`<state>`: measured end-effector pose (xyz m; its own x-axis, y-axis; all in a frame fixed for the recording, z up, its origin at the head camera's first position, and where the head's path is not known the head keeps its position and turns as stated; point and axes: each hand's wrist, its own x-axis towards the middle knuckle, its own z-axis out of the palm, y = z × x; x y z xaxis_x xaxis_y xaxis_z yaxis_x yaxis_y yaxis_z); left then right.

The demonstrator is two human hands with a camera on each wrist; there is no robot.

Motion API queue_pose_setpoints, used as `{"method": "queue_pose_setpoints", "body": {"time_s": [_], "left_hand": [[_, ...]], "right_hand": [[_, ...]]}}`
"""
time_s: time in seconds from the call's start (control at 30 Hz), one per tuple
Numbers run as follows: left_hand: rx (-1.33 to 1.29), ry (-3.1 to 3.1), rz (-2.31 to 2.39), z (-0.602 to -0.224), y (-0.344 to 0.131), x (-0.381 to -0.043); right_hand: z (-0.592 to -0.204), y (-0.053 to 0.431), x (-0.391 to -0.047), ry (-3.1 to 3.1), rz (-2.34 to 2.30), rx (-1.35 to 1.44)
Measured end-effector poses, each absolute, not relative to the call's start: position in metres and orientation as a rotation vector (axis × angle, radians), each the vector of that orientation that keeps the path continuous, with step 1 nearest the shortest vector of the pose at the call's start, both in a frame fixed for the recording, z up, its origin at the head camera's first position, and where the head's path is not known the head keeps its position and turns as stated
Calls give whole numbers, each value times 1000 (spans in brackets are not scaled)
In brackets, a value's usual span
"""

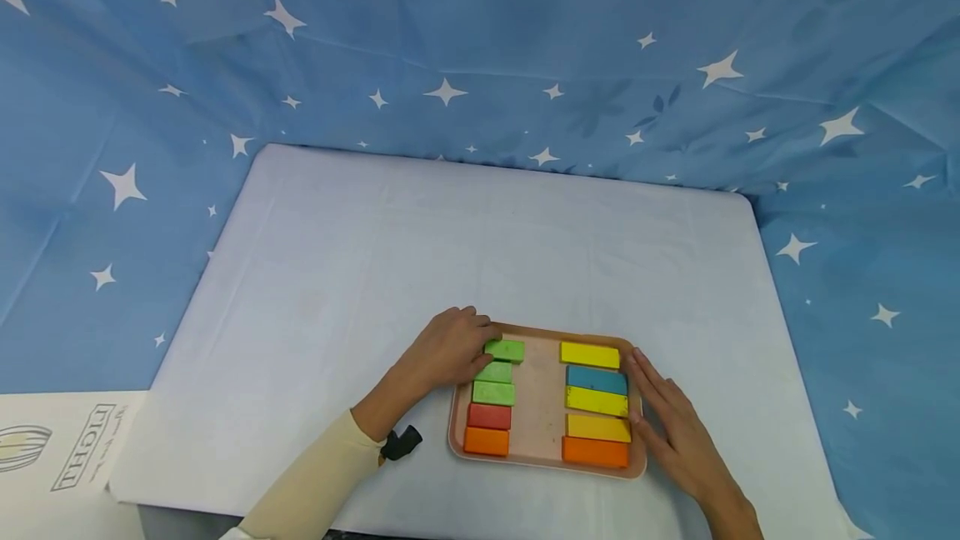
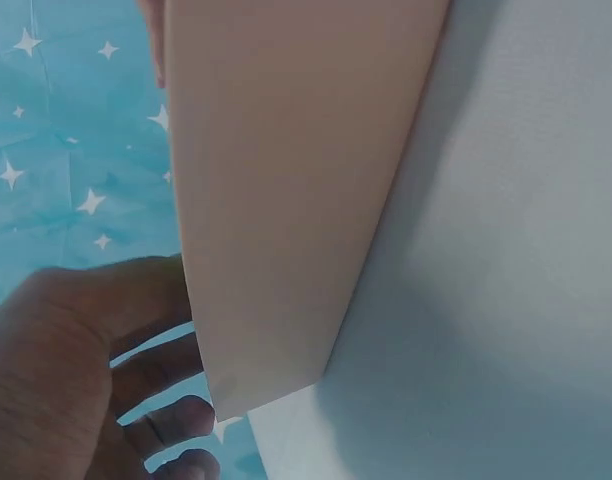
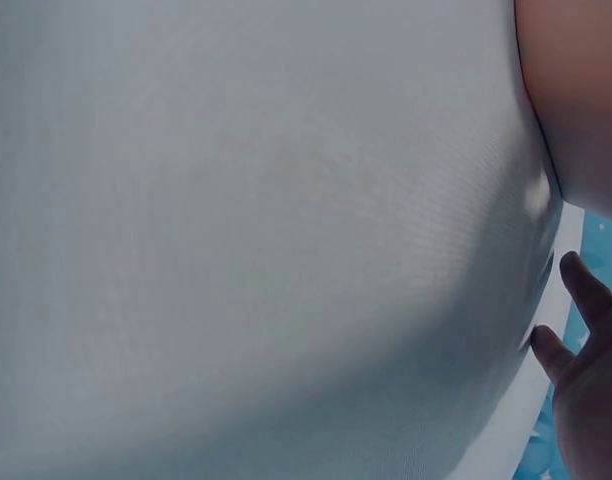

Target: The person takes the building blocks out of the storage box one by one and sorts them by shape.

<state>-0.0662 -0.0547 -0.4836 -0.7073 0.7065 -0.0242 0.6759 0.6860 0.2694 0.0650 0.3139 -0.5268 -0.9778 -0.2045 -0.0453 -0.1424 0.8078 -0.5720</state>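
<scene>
A cream sleeve (image 1: 311,473) lies nearest. Inside the tray (image 1: 538,423), the left grip (image 1: 450,344) appears to pinch the farthest green block (image 1: 512,352); the right grip (image 1: 675,427), fingers extended and grasping nothing, rests along the tray's right edge. Judged step: adjusting that block, the next move calling for a steady tray. Blue starred cloth (image 1: 465,32) backs the white worktop (image 1: 487,232).

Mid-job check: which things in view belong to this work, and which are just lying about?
Likely in the job:
- tray
- green blocks
- red block
- orange blocks
- yellow blocks
- blue block

Probably just surroundings:
- printed sheet or box
- star-patterned cloth
- white table
</scene>
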Motion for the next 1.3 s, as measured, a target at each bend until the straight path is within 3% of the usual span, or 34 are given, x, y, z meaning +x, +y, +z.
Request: {"method": "queue_pose_setpoints", "body": {"time_s": [1.3], "left_hand": [[1124,2711,498,-479,-58,-76]], "right_hand": [[-525,313,68,2850,-852,-236]]}}
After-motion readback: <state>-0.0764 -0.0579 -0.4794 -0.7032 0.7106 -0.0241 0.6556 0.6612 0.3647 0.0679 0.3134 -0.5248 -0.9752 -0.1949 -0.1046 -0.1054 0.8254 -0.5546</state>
